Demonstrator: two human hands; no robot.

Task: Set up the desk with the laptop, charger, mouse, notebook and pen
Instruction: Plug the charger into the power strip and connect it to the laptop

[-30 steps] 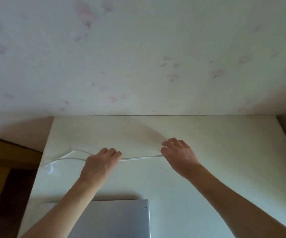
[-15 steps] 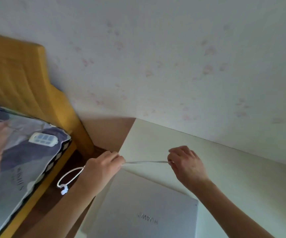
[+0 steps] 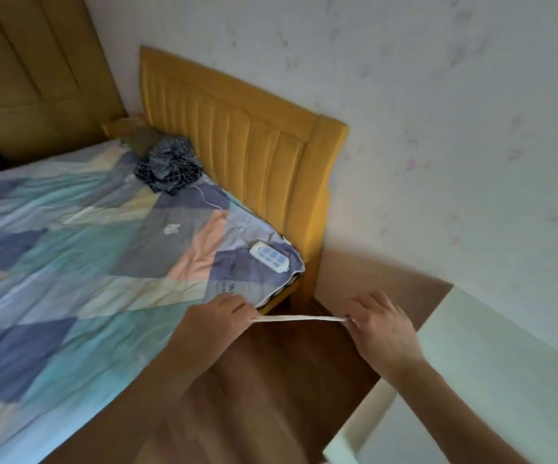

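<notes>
1. While my left hand and right hand each pinch an end, the white charger cable runs taut between them (over the wooden floor).
2. My right forearm crosses the pale surface.
3. Left lies the bed, bearing a power strip.

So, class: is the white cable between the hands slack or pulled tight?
Pulled tight: the cable runs straight from the left hand to the right hand.

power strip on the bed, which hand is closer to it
Left. The left hand sits just below the power strip at the bed's edge; the right hand is farther right, over the floor.
</notes>
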